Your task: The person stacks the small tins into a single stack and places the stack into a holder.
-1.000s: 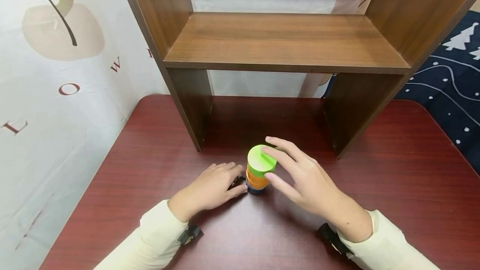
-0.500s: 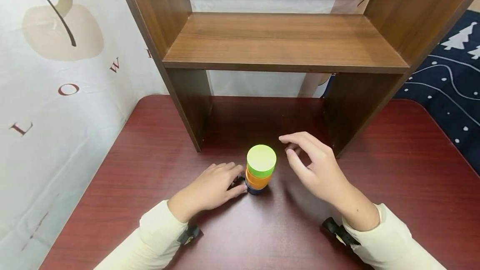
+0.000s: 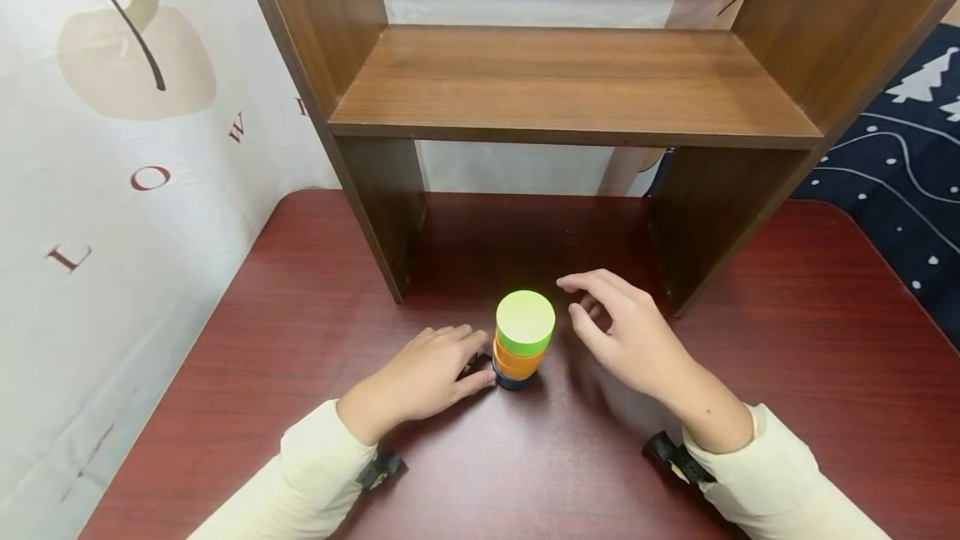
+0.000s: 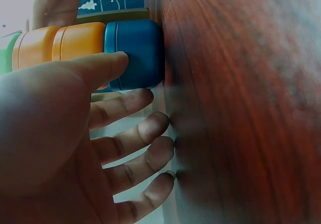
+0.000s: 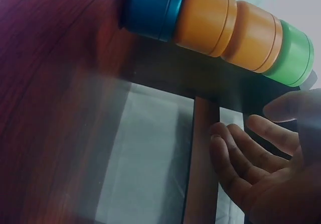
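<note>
Upright on the table stands a stack of round cups: a dark blue cup point(image 4: 138, 56) at the bottom, two orange cups point(image 5: 206, 20) above it, and a lime green cup point(image 3: 525, 322) on top. At the stack's left side is my left hand point(image 3: 423, 373), palm down. Its thumb point(image 4: 108, 66) touches the blue cup, and the other fingertips rest on the table beside it. My right hand point(image 3: 630, 340) hovers to the right of the stack, apart from it, with loosely bent fingers and nothing in them.
A brown wooden shelf unit point(image 3: 570, 82) stands on the red-brown table point(image 3: 300, 290) behind the stack, its side panels reaching toward the hands. White printed cloth point(image 3: 135, 182) hangs at the left, and dark blue cloth point(image 3: 892, 173) at the right.
My right hand has left the green cup at the top of the stack and moved right, its fingers bending inward. The left hand and the stack have stayed in place.
</note>
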A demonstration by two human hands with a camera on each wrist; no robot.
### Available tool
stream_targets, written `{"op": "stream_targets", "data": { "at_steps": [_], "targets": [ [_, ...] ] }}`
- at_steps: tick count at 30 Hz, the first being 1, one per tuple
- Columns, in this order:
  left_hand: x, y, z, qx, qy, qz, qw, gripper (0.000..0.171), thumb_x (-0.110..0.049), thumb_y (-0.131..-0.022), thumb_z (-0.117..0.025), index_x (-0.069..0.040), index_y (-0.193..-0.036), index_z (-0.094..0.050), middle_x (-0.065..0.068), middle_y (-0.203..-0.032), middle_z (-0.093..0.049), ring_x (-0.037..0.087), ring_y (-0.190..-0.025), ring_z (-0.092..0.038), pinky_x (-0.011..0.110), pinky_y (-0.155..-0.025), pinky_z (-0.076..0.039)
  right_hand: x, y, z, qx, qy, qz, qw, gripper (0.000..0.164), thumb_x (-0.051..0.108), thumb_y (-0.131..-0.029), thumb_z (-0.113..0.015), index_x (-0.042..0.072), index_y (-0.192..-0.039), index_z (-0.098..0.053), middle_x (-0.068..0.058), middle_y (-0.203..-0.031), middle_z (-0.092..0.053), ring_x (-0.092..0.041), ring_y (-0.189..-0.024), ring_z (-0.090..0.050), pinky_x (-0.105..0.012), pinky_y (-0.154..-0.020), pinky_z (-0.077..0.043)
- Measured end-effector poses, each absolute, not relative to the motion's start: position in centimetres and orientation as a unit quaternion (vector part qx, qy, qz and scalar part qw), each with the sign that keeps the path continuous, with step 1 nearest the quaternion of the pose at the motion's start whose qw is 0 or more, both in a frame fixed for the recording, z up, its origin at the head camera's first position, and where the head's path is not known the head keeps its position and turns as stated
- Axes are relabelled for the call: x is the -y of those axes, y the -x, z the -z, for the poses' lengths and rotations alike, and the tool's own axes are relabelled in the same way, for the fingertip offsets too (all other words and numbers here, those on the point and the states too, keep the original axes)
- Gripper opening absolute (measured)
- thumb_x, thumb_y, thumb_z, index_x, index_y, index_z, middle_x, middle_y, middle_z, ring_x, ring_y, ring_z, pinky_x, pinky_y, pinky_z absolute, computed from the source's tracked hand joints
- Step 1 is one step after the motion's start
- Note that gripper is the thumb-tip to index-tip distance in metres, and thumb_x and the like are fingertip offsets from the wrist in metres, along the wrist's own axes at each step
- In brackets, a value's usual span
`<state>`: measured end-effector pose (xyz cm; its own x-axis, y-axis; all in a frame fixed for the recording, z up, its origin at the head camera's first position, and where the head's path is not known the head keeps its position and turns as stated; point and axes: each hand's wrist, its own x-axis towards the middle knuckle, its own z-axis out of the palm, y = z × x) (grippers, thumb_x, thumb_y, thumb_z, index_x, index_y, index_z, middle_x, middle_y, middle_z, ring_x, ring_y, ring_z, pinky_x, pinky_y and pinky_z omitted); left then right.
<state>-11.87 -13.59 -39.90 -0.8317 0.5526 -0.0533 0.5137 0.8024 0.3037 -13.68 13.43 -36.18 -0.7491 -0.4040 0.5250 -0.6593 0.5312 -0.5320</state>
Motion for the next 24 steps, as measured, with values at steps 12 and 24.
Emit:
{"op": "stream_targets", "data": {
  "at_steps": [12,24],
  "targets": [
    [13.6,11.8,39.9,-0.946,-0.283,-0.14,0.068,0.041,-0.047,-0.096,-0.063,-0.017,-0.124,-0.06,-0.003,-0.111,-0.066,0.018,-0.107,-0.062,0.045,-0.091,-0.049,-13.2,13.6,36.8,0.887,-0.297,-0.334,0.113,0.023,0.007,-0.092,-0.063,0.009,-0.114,-0.068,0.002,-0.103,-0.068,-0.004,-0.078,-0.06,-0.025,-0.068,-0.054],
    [13.6,11.8,39.8,-0.947,-0.281,-0.142,0.071,0.041,-0.047,-0.096,-0.063,-0.017,-0.125,-0.06,-0.002,-0.113,-0.066,0.02,-0.109,-0.062,0.046,-0.092,-0.048,-12.8,14.1,38.1,0.893,-0.288,-0.345,0.009,0.017,0.009,-0.091,-0.066,0.013,-0.108,-0.068,0.004,-0.09,-0.066,-0.005,-0.074,-0.059,-0.025,-0.066,-0.053]
  ]
}}
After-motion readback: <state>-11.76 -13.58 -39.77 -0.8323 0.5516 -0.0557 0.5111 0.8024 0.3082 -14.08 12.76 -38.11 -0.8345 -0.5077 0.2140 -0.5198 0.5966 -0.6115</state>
